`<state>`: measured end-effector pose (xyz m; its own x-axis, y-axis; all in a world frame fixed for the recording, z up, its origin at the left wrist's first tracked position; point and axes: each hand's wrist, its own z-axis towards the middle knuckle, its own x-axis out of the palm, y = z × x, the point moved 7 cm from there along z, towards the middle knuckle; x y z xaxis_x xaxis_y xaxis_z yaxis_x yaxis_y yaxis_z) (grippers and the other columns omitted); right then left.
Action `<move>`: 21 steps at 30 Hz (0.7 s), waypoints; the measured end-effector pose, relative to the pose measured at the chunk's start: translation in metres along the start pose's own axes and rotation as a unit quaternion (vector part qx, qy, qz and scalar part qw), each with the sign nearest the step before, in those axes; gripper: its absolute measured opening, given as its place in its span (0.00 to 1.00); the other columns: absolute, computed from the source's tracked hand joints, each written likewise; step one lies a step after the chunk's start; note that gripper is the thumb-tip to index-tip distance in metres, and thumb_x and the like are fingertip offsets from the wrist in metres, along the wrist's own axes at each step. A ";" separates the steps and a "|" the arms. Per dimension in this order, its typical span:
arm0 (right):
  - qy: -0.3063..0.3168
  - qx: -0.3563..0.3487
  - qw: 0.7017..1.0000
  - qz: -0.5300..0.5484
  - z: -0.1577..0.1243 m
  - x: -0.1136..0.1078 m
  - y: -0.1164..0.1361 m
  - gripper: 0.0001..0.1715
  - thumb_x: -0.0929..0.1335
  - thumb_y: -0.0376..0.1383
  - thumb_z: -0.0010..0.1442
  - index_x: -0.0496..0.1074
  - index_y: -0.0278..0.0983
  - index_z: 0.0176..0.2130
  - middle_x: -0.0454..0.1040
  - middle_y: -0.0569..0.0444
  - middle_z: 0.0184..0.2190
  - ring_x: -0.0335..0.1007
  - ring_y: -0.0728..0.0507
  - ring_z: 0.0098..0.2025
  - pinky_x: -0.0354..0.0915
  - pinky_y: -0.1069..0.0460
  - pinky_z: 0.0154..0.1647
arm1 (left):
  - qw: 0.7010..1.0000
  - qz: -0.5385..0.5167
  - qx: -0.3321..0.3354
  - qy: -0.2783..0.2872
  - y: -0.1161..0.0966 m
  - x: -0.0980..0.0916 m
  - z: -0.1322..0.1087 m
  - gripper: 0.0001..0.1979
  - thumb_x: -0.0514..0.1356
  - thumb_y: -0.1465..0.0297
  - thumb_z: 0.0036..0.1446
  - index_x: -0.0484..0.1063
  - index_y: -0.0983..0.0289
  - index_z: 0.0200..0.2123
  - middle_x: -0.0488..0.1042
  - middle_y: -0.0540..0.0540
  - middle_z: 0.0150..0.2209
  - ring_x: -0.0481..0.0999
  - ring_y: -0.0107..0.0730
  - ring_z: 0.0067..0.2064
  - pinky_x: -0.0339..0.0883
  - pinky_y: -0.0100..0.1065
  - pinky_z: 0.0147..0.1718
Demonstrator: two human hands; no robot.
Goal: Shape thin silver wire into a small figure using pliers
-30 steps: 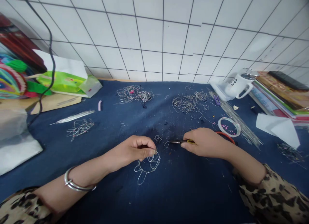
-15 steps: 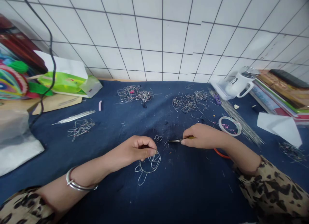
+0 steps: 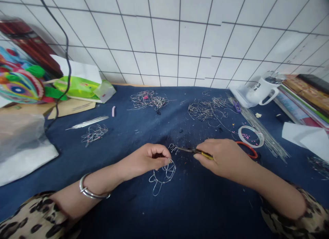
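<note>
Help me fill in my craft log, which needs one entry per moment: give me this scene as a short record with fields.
Left hand: pinches a looped wire ring
Left wrist: silver bracelet
Right hand: grips pliers
Pliers' tips: at a small wire curl; contact unclear
Surface: dark blue cloth
Towards wall: left wire tangle, right wire tangle
Right side: white mug, round dish with pink beads
</note>
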<state>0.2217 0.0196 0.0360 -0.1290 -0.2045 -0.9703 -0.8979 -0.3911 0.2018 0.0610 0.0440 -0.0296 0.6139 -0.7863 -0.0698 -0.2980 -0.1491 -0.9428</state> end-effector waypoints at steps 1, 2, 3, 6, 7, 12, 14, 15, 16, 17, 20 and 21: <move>-0.003 -0.006 1.000 0.001 -0.001 0.000 0.003 0.16 0.59 0.42 0.61 0.71 0.39 0.37 0.72 0.53 0.30 0.68 0.46 0.34 0.57 0.53 0.34 | 1.000 0.000 0.001 -0.002 0.000 0.000 0.000 0.08 0.57 0.66 0.55 0.69 0.67 0.30 0.63 0.47 0.24 0.60 0.23 0.25 0.56 0.27 0.25; -0.006 -0.010 1.000 0.002 -0.003 0.000 0.006 0.16 0.59 0.42 0.61 0.71 0.38 0.37 0.72 0.53 0.29 0.68 0.46 0.34 0.57 0.53 0.34 | 1.000 -0.001 0.002 -0.003 0.000 0.000 0.000 0.08 0.57 0.66 0.55 0.69 0.67 0.30 0.63 0.47 0.24 0.60 0.22 0.25 0.56 0.27 0.25; -0.008 -0.014 1.000 0.003 -0.004 0.000 0.008 0.16 0.59 0.42 0.61 0.71 0.38 0.37 0.71 0.53 0.29 0.68 0.46 0.34 0.57 0.53 0.34 | 1.000 -0.001 0.003 -0.003 0.001 0.000 0.000 0.08 0.57 0.66 0.55 0.69 0.67 0.30 0.63 0.47 0.24 0.59 0.22 0.25 0.56 0.27 0.25; -0.014 -0.020 1.000 -0.004 -0.007 -0.001 0.012 0.16 0.58 0.41 0.61 0.71 0.38 0.35 0.71 0.53 0.28 0.67 0.46 0.33 0.57 0.53 0.33 | 1.000 -0.004 0.003 -0.006 0.002 -0.001 0.001 0.08 0.57 0.66 0.54 0.69 0.67 0.30 0.63 0.47 0.24 0.59 0.22 0.25 0.56 0.27 0.25; -0.015 -0.022 1.000 -0.009 -0.008 -0.001 0.013 0.16 0.58 0.41 0.61 0.71 0.38 0.34 0.71 0.53 0.28 0.67 0.46 0.32 0.57 0.53 0.33 | 1.000 -0.004 0.002 -0.008 0.002 -0.001 0.001 0.08 0.57 0.67 0.54 0.69 0.67 0.30 0.63 0.47 0.24 0.59 0.22 0.25 0.56 0.27 0.25; -0.024 -0.021 0.999 -0.043 -0.011 -0.001 0.015 0.15 0.59 0.41 0.61 0.70 0.39 0.34 0.70 0.54 0.28 0.66 0.46 0.32 0.54 0.52 0.31 | 1.000 -0.003 -0.001 -0.005 0.002 0.000 0.000 0.08 0.58 0.67 0.54 0.69 0.67 0.31 0.63 0.47 0.24 0.60 0.22 0.25 0.56 0.26 0.25; -0.028 -0.021 0.998 -0.051 -0.012 0.000 0.016 0.15 0.59 0.41 0.61 0.70 0.39 0.34 0.70 0.54 0.28 0.66 0.45 0.32 0.54 0.51 0.30 | 1.000 -0.001 -0.002 -0.004 0.002 0.000 0.000 0.07 0.58 0.67 0.54 0.70 0.67 0.31 0.63 0.47 0.24 0.60 0.22 0.25 0.56 0.26 0.25; -0.030 -0.022 0.998 -0.055 -0.013 0.000 0.016 0.15 0.59 0.41 0.61 0.70 0.39 0.34 0.70 0.54 0.28 0.66 0.45 0.32 0.54 0.51 0.30 | 1.000 -0.002 -0.004 -0.005 0.001 0.000 0.000 0.07 0.58 0.68 0.54 0.70 0.67 0.31 0.63 0.47 0.24 0.60 0.22 0.25 0.56 0.26 0.25; -0.032 -0.022 0.998 -0.058 -0.013 0.000 0.017 0.15 0.59 0.41 0.61 0.70 0.39 0.34 0.70 0.54 0.28 0.66 0.45 0.32 0.54 0.51 0.30 | 1.000 -0.002 -0.005 -0.006 0.001 0.000 0.000 0.07 0.58 0.68 0.54 0.70 0.67 0.31 0.64 0.47 0.24 0.61 0.22 0.25 0.56 0.26 0.25; -0.034 -0.023 0.997 -0.061 -0.013 0.000 0.017 0.15 0.59 0.41 0.61 0.70 0.39 0.34 0.70 0.54 0.28 0.66 0.45 0.32 0.53 0.51 0.30 | 1.000 -0.003 -0.007 -0.007 0.001 0.000 0.000 0.07 0.58 0.68 0.54 0.70 0.67 0.31 0.64 0.47 0.24 0.61 0.22 0.25 0.57 0.26 0.25; -0.043 -0.029 0.996 -0.068 -0.014 0.000 0.018 0.14 0.59 0.41 0.60 0.70 0.39 0.33 0.70 0.54 0.27 0.66 0.46 0.31 0.53 0.51 0.30 | 1.000 -0.001 -0.010 -0.013 0.001 -0.001 0.000 0.07 0.58 0.68 0.54 0.71 0.67 0.32 0.65 0.48 0.24 0.61 0.22 0.25 0.57 0.27 0.25; -0.046 -0.030 0.996 -0.071 -0.014 0.000 0.018 0.14 0.59 0.41 0.60 0.70 0.39 0.33 0.70 0.54 0.27 0.66 0.46 0.31 0.53 0.51 0.29 | 1.000 0.001 -0.012 -0.015 0.001 -0.001 0.001 0.08 0.58 0.68 0.54 0.71 0.67 0.32 0.65 0.48 0.25 0.61 0.23 0.25 0.57 0.27 0.25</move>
<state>0.2113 0.0000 0.0418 -0.0439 -0.0614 -0.9971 -0.8832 -0.4641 0.0674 0.0605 0.0450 -0.0304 0.6351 -0.7681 -0.0815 -0.3158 -0.1619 -0.9349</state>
